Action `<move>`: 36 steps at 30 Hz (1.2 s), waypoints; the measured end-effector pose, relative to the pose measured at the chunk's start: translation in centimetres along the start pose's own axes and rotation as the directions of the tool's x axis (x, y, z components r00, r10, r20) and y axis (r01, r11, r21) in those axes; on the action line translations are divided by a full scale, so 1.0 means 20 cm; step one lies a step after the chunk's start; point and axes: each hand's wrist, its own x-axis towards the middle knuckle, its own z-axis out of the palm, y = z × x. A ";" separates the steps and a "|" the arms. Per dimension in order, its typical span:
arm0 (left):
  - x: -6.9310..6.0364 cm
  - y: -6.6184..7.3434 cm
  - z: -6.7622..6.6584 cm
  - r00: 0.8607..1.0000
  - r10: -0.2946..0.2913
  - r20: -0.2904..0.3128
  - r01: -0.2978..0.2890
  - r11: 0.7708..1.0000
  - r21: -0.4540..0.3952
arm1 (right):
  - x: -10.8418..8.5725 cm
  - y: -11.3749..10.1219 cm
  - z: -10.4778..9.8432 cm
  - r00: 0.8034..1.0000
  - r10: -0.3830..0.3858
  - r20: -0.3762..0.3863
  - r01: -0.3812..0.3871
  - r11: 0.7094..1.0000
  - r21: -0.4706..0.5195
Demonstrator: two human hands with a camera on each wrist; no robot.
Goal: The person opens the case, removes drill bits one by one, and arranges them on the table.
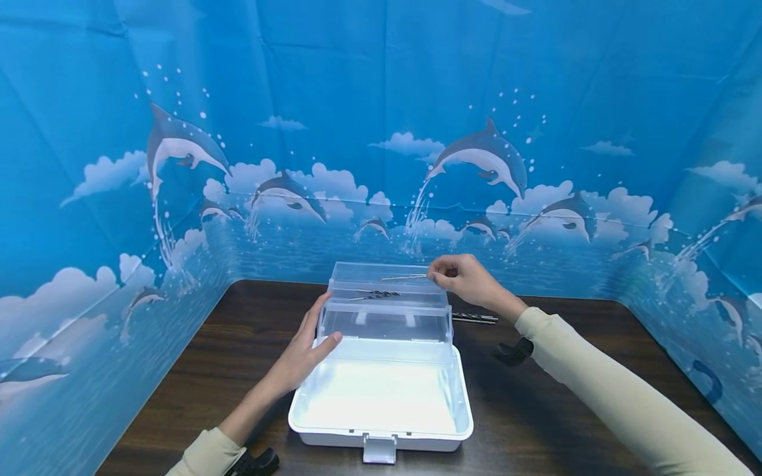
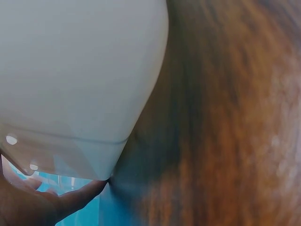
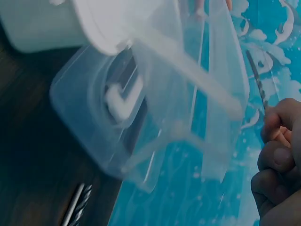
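Observation:
A white toolbox (image 1: 381, 433) stands with its clear tiered trays (image 1: 389, 324) raised at the back. My right hand (image 1: 467, 281) pinches a thin drill bit (image 1: 405, 277) above the rearmost tray; its spiral flutes show in the right wrist view, where the fingers (image 3: 282, 125) are curled. Other dark drill bits (image 1: 378, 295) lie in a tray below it. My left hand (image 1: 303, 357) rests against the left side of the trays, fingers extended and thumb toward the front. In the left wrist view, that hand touches the box's edge (image 2: 70, 155).
More drill bits (image 1: 474, 318) lie on the dark wooden table (image 1: 536, 396), right of the trays. A front latch (image 1: 380, 449) hangs down from the box. Behind the table rises a blue dolphin-print backdrop (image 1: 381, 132). The clear lid (image 3: 89, 108) shows behind the box in the right wrist view.

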 end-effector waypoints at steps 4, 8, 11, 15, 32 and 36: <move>0.00 0.00 -0.01 1.000 -0.004 -0.003 0.004 1.000 -0.002 | -0.05 0.04 -0.05 0.998 0.028 -0.050 -0.028 1.000 -0.009; 0.01 0.00 -0.01 1.000 0.005 -0.009 -0.006 1.000 -0.001 | -0.10 0.11 -0.11 0.994 0.050 -0.101 -0.053 0.998 -0.023; 0.01 0.00 -0.02 1.000 0.008 -0.009 -0.008 1.000 0.002 | -0.15 0.17 -0.16 0.987 0.062 -0.146 -0.069 0.997 -0.042; 0.01 0.00 -0.02 1.000 0.004 -0.007 -0.004 1.000 0.000 | -0.22 0.29 -0.21 0.976 0.103 -0.193 -0.117 0.991 -0.064; -0.01 0.01 -0.01 1.000 0.003 0.000 -0.003 1.000 -0.010 | -0.41 0.72 -0.15 0.958 0.275 -0.087 -0.281 0.957 -0.075; 0.00 0.01 -0.01 1.000 0.009 0.004 -0.009 1.000 -0.009 | -0.43 0.78 -0.13 0.952 0.303 -0.042 -0.305 0.946 -0.106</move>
